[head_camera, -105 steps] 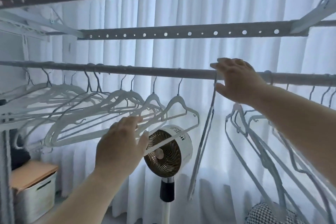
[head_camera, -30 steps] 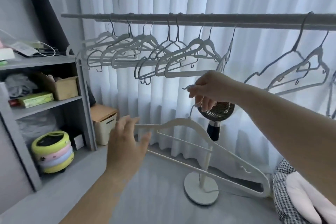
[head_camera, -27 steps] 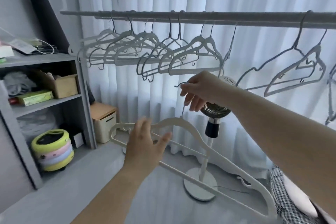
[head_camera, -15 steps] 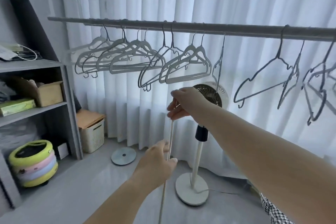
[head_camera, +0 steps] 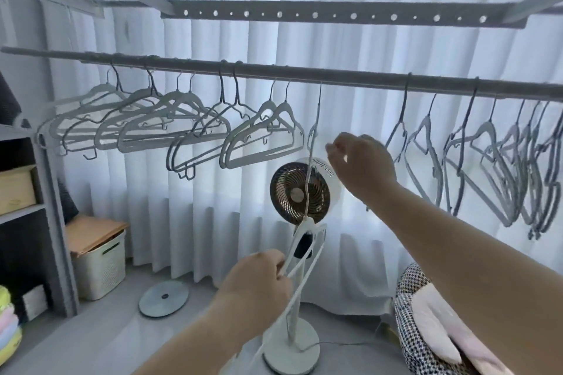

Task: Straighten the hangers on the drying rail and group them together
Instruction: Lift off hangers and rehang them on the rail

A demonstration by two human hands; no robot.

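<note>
Half a second ago the right hand pinched the top of the white hanger. Now the right hand (head_camera: 362,167) is off it and higher, with its fingers (head_camera: 335,148) loosely curled and holding nothing. It sits just at 3 o'clock of an edge-on hanger (head_camera: 313,131) that hangs alone from the drying rail (head_camera: 350,77). The left hand (head_camera: 259,286), which earlier only touched the hanger's edge, now has its fingers curled round one arm of the white hanger (head_camera: 307,234).

The white hanger's neck lies at 1 o'clock from the left hand, in front of the standing fan (head_camera: 289,189). Its thin stem runs up toward 12 o'clock across the fan grille to the edge-on hanger; where its hook ends cannot be told. From the right hand, the white hanger lies at 7 o'clock, well apart.

On the rail, a left cluster of hangers (head_camera: 182,131) hangs at about 10 o'clock from the fan, mostly side-on and overlapping. A right cluster of hangers (head_camera: 502,161) hangs at 2 o'clock, twisted at mixed angles. A perforated bar (head_camera: 335,14) crosses above the rail. A lidded storage bin (head_camera: 100,265) stands on the floor at 8 o'clock.
</note>
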